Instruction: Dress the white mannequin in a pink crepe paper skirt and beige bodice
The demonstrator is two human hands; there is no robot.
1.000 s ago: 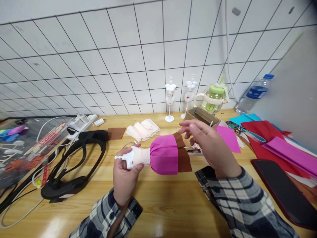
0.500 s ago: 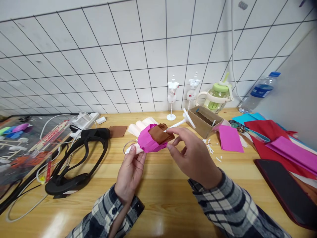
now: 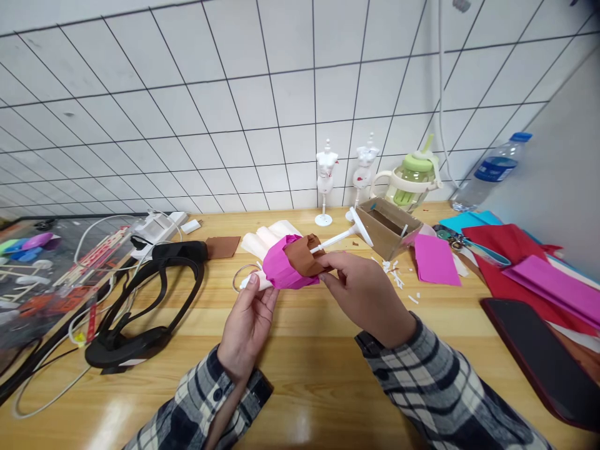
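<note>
A small white dress form lies sideways in my left hand point(image 3: 248, 319), its upper part pinched between thumb and fingers. Around it wraps a magenta crepe paper skirt point(image 3: 280, 264), with brown crepe paper point(image 3: 302, 255) at its open end. The white stand point(image 3: 344, 234) with its round base sticks out of that end, pointing right. My right hand point(image 3: 363, 290) has thumb and fingers closed on the edge of the brown paper. A metal ring point(image 3: 240, 278) shows beside the left fingertips, and cream crepe paper point(image 3: 274, 237) fans out behind the magenta.
Two dress forms point(image 3: 324, 181) stand by the tiled wall, near a cardboard box point(image 3: 389, 228) and a green-lidded cup point(image 3: 415, 178). Coloured paper point(image 3: 437, 259) and a phone point(image 3: 539, 356) lie right. A black headset point(image 3: 154, 312) and cables lie left.
My right hand has shifted slightly left and down, its fingers closing in on the brown paper. The brown paper now stands rounder about the stand. My left hand stays in place.
</note>
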